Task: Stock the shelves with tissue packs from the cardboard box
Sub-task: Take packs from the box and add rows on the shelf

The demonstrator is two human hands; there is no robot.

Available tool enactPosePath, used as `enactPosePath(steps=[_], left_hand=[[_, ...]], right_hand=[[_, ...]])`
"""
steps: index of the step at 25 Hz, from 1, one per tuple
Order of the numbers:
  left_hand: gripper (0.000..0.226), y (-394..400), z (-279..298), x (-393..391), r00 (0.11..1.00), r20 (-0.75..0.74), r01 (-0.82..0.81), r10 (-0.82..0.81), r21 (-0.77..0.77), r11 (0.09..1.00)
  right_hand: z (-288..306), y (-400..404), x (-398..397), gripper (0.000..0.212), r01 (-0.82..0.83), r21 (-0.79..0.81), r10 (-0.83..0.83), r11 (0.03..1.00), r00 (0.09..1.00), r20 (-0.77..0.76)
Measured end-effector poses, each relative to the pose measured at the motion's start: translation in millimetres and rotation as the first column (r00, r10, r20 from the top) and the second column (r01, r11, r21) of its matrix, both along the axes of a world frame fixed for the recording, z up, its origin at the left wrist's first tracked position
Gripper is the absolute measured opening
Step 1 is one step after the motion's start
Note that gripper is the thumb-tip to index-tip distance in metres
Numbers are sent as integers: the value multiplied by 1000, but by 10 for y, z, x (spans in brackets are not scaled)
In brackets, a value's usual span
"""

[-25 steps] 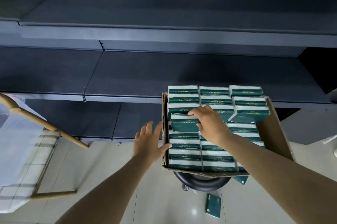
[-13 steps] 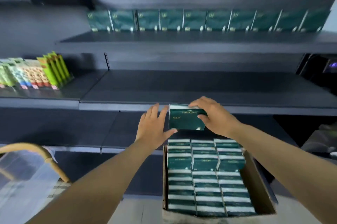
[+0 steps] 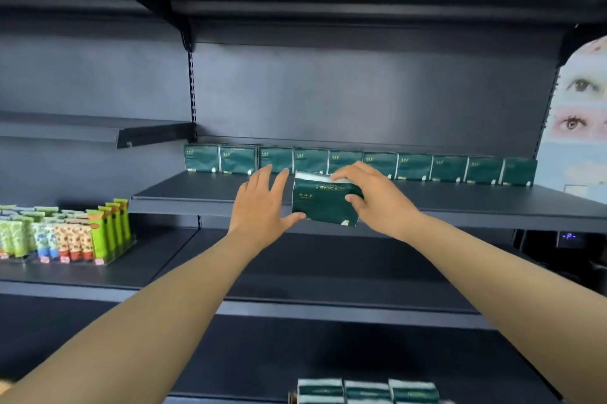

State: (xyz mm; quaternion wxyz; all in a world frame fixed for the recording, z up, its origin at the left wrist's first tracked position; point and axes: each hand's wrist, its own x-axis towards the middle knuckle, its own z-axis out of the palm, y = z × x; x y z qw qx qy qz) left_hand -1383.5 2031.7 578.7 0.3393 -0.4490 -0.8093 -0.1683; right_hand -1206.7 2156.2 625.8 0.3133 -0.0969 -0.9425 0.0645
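Dark grey metal shelving unit (image 3: 328,101) fills view, several tiers deep. Far left, lower shelf (image 3: 82,275): colourful upright tube packages (image 3: 65,232) in clear tray. Centre: left hand (image 3: 262,206) open, fingers spread, thumb touching lower left corner of green tissue pack (image 3: 320,203). Right hand (image 3: 374,196) grips same pack, held tilted above front edge of middle shelf (image 3: 197,196). Row of matching packs (image 3: 361,163) upright along shelf back. Bottom edge: packs in box (image 3: 368,392). Far right: poster with eyes (image 3: 581,114).
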Motion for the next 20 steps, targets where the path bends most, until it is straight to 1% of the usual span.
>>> enactPosePath(steps=[6, 11, 13, 15, 18, 20], left_hand=[[90, 355, 139, -960, 999, 21, -25, 26, -36, 999], [91, 729, 94, -2120, 999, 34, -22, 25, -91, 996], [91, 899, 26, -2605, 999, 25, -32, 35, -120, 992], [94, 1079, -37, -2988, 999, 24, -34, 37, -115, 993], [96, 1393, -63, -3395, 1000, -6, 9, -9, -83, 996], [98, 1570, -55, -3565, 997, -34, 59, -62, -72, 996]], right_hand=[[90, 369, -1024, 38, 15, -22, -16, 1000, 999, -29], [33, 797, -2186, 40, 48, -62, -50, 997, 998, -33], [-42, 1011, -2656, 41, 82, -79, -85, 993, 996, -31], [-120, 1221, -3054, 42, 129, -97, -132, 987, 991, -28], [-189, 1521, -3543, 44, 184, -102, -188, 978, 982, -32], [-241, 1686, -3763, 44, 214, -55, -217, 975, 975, -43]])
